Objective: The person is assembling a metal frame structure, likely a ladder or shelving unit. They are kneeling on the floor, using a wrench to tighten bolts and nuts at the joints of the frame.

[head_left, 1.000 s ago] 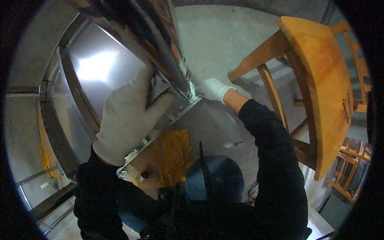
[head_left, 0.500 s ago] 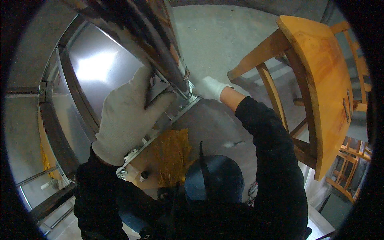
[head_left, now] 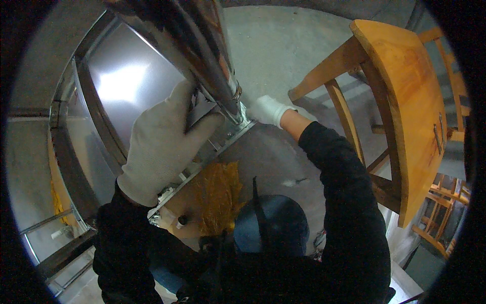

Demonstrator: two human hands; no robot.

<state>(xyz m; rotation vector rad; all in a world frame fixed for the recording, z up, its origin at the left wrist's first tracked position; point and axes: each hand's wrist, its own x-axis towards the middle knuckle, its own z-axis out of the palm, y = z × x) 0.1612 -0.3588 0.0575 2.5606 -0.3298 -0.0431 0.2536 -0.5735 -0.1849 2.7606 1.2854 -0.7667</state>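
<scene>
My left hand [head_left: 159, 147], in a grey knit glove, is at the lower end of a dark, shiny metal post [head_left: 202, 61]. Its thumb and fingers form a wide C against the post, and some fingertips are hidden. My right hand [head_left: 269, 110], in a white glove, is closed beside the post's foot, at the corner of a metal frame [head_left: 238, 133]. Whatever sits in its fingers is too small or hidden to make out. A bright sheet-metal panel [head_left: 126, 63] fills the frame behind my left hand.
To the right a wooden chair [head_left: 405, 101] lies tipped, legs toward my right hand. Crumpled amber plastic film [head_left: 220, 197] and a small dark-ended cylinder [head_left: 181, 221] lie below the frame's edge. More wooden chairs [head_left: 438, 213] stand at the far right.
Both hands stay at the same spots. The post and frame have shifted very slightly to the right in view, and my right hand has turned a little.
</scene>
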